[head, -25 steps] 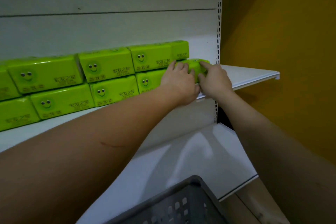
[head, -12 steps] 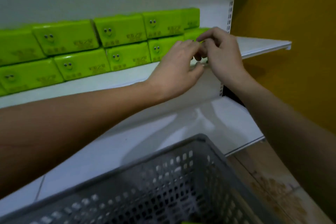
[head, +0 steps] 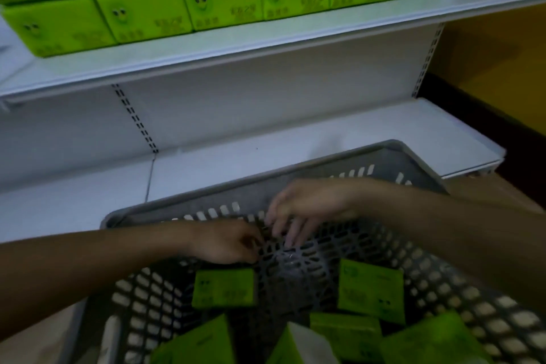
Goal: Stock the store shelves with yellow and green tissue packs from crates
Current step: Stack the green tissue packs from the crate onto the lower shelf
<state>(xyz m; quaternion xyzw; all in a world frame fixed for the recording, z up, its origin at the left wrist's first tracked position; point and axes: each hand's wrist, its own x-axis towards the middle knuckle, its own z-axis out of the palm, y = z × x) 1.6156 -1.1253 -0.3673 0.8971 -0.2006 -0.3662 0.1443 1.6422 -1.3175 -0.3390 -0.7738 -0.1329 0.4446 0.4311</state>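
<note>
Shelving fills the upper part of what we see: the upper shelf (head: 295,35) carries green tissue packs (head: 221,0) in two stacked rows, faces forward, set side by side and touching, reaching almost to the shelf's right end. Below it lies the lower shelf (head: 206,168), white and bare where we can see it. An orange wall (head: 502,53) stands to the right.

Against the lower shelf's front edge sits our grey crate (head: 165,210), its walls pierced with slots. Inside it lie more green packs, loose and tilted at different angles; one pack (head: 223,288) lies flat near the left, another pack (head: 370,294) near the right, and others crowd the bottom edge, partly cut off.

Both our bare forearms reach over the crate. Our left hand (head: 227,242) hangs just above the left pack with its fingers curled inward, and we see nothing between them. Our right hand (head: 307,207) is beside it, nearly touching, with its fingers (head: 291,230) loosely spread and pointing down toward the crate floor. The hand is blurred, so we cannot tell whether the tips touch the plastic. Neither hand has a pack.
</note>
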